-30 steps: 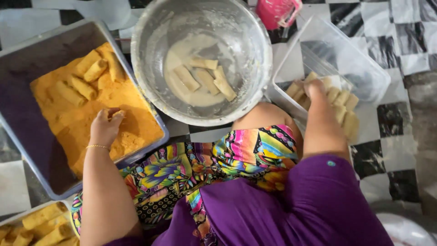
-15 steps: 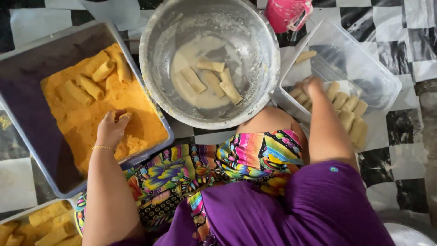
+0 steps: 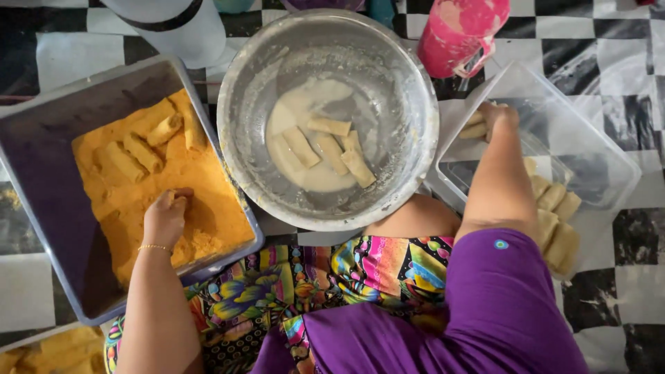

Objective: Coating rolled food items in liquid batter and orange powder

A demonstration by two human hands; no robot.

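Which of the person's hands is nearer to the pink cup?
Right. The right hand is just below the pink cup, holding pale rolls; the left hand is far across, in the orange crumbs.

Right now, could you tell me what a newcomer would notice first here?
The big metal bowl in the middle, with pale rolls lying in batter. To its left, a tray of bright orange crumbs where the left hand digs; to its right, the right hand lifts rolls from a clear tub.

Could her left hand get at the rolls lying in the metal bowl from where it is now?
Probably yes. The left hand rests in the orange crumbs of the grey tray, right beside the metal bowl. The bowl is open on top, and nothing lies between the hand and the rolls except the two rims.
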